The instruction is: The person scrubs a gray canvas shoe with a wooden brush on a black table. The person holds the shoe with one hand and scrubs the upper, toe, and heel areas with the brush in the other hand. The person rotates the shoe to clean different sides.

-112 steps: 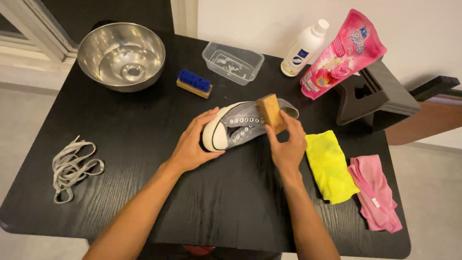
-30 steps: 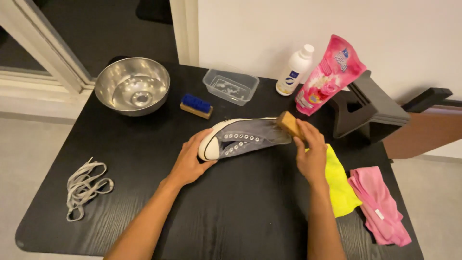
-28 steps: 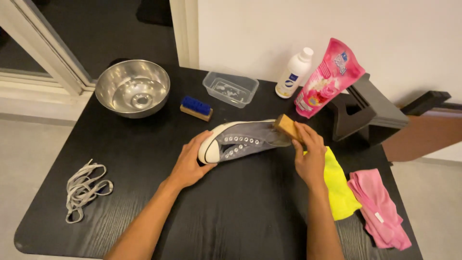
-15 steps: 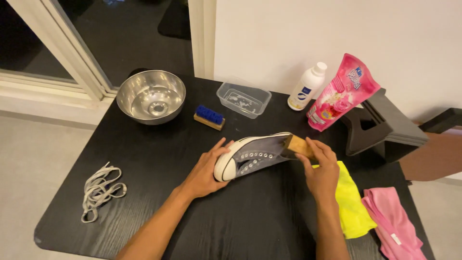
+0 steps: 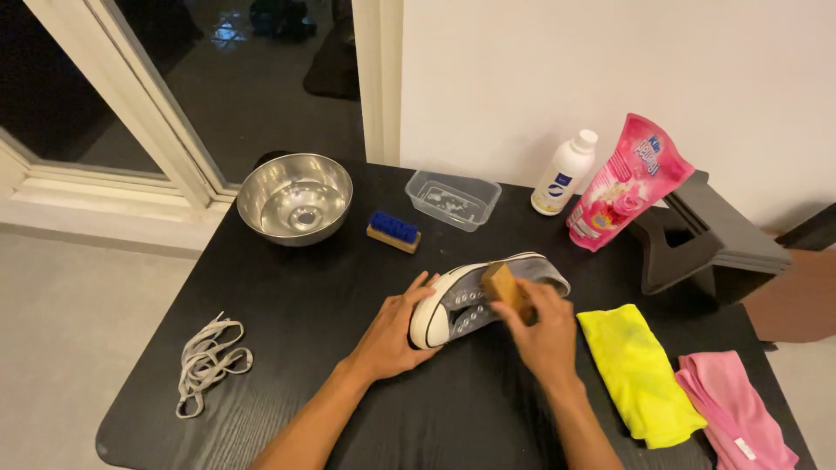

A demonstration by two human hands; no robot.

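- Your left hand (image 5: 394, 335) grips the white rubber toe of the grey canvas shoe (image 5: 475, 300), fingers wrapped over the toe cap; the shoe lies on its side and runs away from that hand toward your right.
- Your right hand (image 5: 544, 335) is clamped on a wooden-backed brush (image 5: 503, 286), which is pressed against the shoe's upper just past the eyelets; the shoe sits directly in front of this hand, between your two hands.
- The shoe rests on the black table (image 5: 287, 348), touching it at the sole edge.
- Just right of your right hand lies a yellow cloth (image 5: 640, 370); a pink cloth (image 5: 731, 413) lies beyond it, near the table edge.
- Ahead of your left hand sits a blue-bristled brush (image 5: 394, 231); further left of it stands a steel bowl (image 5: 294, 198).
- Ahead of your right hand are a clear plastic tub (image 5: 453, 199), a white bottle (image 5: 564, 174) and a pink refill pouch (image 5: 627, 183), all well apart from the shoe.
- Well to the left of your left hand lies a bundle of grey laces (image 5: 209, 361).
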